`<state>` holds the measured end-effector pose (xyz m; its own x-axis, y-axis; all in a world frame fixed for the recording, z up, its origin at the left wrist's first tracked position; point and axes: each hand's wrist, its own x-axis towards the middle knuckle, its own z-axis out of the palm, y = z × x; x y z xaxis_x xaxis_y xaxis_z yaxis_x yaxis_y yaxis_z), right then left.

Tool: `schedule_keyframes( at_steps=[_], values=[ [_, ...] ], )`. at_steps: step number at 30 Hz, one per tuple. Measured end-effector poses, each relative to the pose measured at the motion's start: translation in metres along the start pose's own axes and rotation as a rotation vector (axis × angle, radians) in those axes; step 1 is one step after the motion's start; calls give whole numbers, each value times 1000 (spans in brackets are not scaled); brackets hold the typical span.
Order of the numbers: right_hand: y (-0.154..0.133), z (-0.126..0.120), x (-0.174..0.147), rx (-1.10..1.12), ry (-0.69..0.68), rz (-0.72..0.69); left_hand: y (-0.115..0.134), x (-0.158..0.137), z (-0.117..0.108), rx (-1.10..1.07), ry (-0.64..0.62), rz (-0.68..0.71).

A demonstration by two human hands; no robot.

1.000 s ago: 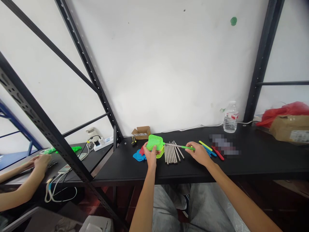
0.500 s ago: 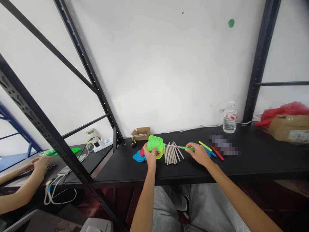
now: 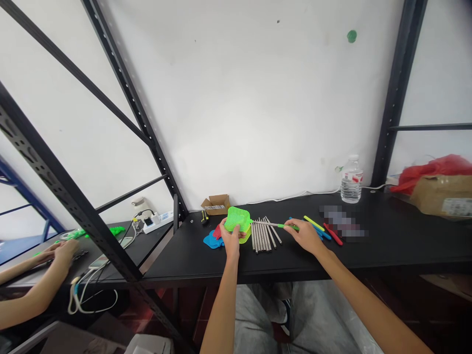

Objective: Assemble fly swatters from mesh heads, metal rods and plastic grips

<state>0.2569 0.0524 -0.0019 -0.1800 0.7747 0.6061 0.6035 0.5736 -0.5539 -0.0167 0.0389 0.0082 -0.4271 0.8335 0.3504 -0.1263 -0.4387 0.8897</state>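
A green fly swatter [image 3: 238, 216] with a mesh head and a thin metal shaft is held level above the black table. My left hand [image 3: 230, 238] is closed on its head, the thumb lying over the mesh. At the other end, my right hand [image 3: 303, 233] pinches the green handle. Beneath the shaft, several metal rods [image 3: 262, 236] lie side by side. Blue swatter heads [image 3: 212, 240], a red one and a yellow-green one [image 3: 245, 239] lie by my left hand. Just beyond my right hand are a yellow handle [image 3: 313, 222], blue ones and red ones [image 3: 333, 234].
A small open cardboard box [image 3: 216, 205] stands near the wall. A water bottle [image 3: 351, 180] is at the back right, with a larger carton [image 3: 442, 196] further right. At left, past the metal upright, another person's hands [image 3: 61, 250] work beside a power strip [image 3: 158, 222].
My hands and the green swatter stay almost where they were. The view has shifted very slightly. The other person's hands at left have moved a little.
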Motion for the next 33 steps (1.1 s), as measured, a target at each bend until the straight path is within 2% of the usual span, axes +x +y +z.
schedule_keyframes(
  at_steps=[16, 33],
  values=[
    [-8, -3, -1, 34, -25, -28, 0, 0, 0, -20, -5, -15],
    [-1, -1, 0, -2, 27, -53, 5, -4, 4, -5, -6, 5]
  ],
)
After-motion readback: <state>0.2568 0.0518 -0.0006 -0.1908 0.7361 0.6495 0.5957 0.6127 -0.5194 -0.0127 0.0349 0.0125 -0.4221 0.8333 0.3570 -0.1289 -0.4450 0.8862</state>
